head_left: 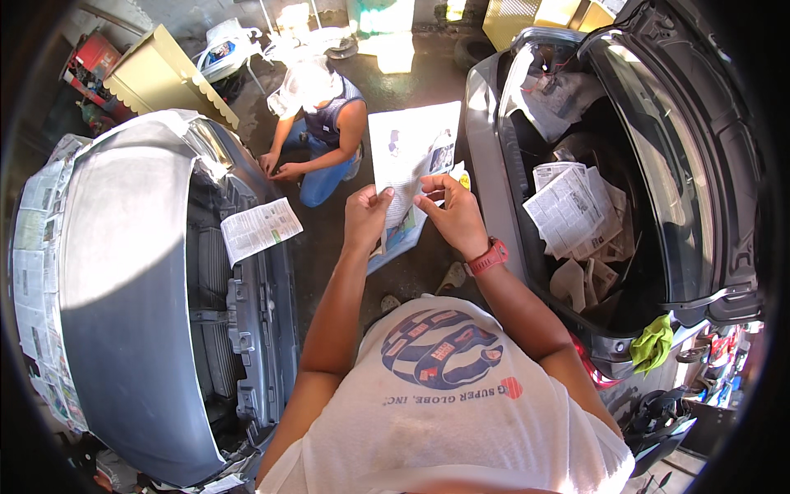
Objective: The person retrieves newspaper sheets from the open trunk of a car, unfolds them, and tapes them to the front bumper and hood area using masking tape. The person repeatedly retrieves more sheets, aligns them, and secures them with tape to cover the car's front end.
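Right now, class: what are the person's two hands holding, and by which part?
Both hands hold one newspaper sheet by its lower edge: the left hand pinches the lower left part, the right hand the lower right part.

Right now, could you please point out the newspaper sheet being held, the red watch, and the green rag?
Newspaper sheet [409,152]: head view, middle of the page.
Red watch [487,258]: head view, strap on the wrist.
Green rag [652,343]: head view, its centre.

Sunlit wet concrete floor [395,70] (glare at top), yellow cabinets [160,74] behind.
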Demonstrator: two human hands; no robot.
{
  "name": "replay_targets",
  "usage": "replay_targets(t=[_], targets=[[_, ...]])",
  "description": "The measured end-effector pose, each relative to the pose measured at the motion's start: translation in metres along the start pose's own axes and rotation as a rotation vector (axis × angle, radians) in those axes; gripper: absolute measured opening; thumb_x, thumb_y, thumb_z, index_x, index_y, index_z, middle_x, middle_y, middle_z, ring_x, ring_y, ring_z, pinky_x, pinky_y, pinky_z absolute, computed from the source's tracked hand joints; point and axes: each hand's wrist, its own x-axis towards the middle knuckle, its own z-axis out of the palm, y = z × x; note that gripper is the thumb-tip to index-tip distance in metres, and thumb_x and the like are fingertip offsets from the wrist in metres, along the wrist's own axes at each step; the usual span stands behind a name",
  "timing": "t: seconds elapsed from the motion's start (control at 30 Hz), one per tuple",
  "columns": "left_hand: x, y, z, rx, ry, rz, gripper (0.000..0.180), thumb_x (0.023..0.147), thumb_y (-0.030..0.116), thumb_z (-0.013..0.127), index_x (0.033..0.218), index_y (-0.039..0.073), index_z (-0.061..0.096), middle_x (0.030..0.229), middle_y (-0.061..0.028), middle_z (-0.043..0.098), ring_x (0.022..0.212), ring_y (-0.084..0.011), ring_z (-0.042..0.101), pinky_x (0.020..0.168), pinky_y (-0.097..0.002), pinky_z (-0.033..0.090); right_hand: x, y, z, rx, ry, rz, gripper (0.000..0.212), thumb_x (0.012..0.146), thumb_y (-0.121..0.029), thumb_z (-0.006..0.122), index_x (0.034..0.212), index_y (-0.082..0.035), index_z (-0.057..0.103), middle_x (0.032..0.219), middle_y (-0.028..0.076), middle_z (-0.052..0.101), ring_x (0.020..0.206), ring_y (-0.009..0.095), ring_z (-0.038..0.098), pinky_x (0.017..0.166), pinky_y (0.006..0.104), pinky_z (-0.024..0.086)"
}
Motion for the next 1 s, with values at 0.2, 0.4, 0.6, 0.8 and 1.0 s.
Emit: replay_targets(t=[0.2,0.4,0.6,0.8,1.0], targets=[[-0.014,0.006,0.002,0.005,0.025,0.032,0.016,0.105,0.012,0.079,0.107,-0.004,0.079,0.089,-0.0026,0.079,0.074,-0.0037,0.065,0.065,-0.0237,0.05,-0.001,0.009,0.022,0.086,0.069,0.073,0.033,0.097,-0.013,0.088,0.121,0.001,0.07,0.11,0.006,0.072,0.094,0.011,0.068,0.083,0.0273,0.059],[-0.018,0.008,0.008,-0.299,0.013,0.063,0.016,0.1,0.009,0.085,0.112,-0.001,0.08,0.101,-0.0048,0.081,0.086,-0.0075,0.071,0.076,-0.0266,0.057,0.0,0.015,0.035,0.248,0.029,0.034,0.038,0.098,-0.017,0.088,0.124,0.003,0.068,0.112,0.007,0.074,0.095,0.013,0.072,0.083,0.0303,0.06],[-0.02,0.004,0.005,-0.305,0.062,0.017,0.037,0.109,0.033,0.076,0.123,-0.001,0.077,0.107,-0.0063,0.079,0.092,-0.011,0.072,0.081,-0.0291,0.057,-0.004,0.006,0.048,0.47,0.014,0.082,0.025,0.1,-0.011,0.085,0.117,0.003,0.072,0.104,0.004,0.074,0.093,0.009,0.068,0.083,0.0265,0.056],[-0.019,0.0,0.012,-0.338,0.166,-0.069,0.055,0.117,0.048,0.06,0.131,-0.003,0.072,0.118,-0.0109,0.075,0.106,-0.0161,0.069,0.09,-0.0327,0.055,-0.003,0.004,0.056,0.292,0.039,0.11,0.01,0.099,-0.008,0.082,0.1,0.0,0.077,0.084,-0.003,0.069,0.082,0.004,0.059,0.073,0.0236,0.048],[-0.013,0.013,0.006,-0.087,0.364,0.426,0.069,0.109,0.013,0.073,0.165,0.0,0.033,0.153,-0.0195,0.056,0.126,-0.0196,0.064,0.107,-0.0372,0.054,0.002,0.015,0.041,0.39,0.134,0.365,0.01,0.105,-0.018,0.079,0.098,-0.013,0.072,0.078,-0.008,0.063,0.063,0.001,0.052,0.055,0.0201,0.039]])
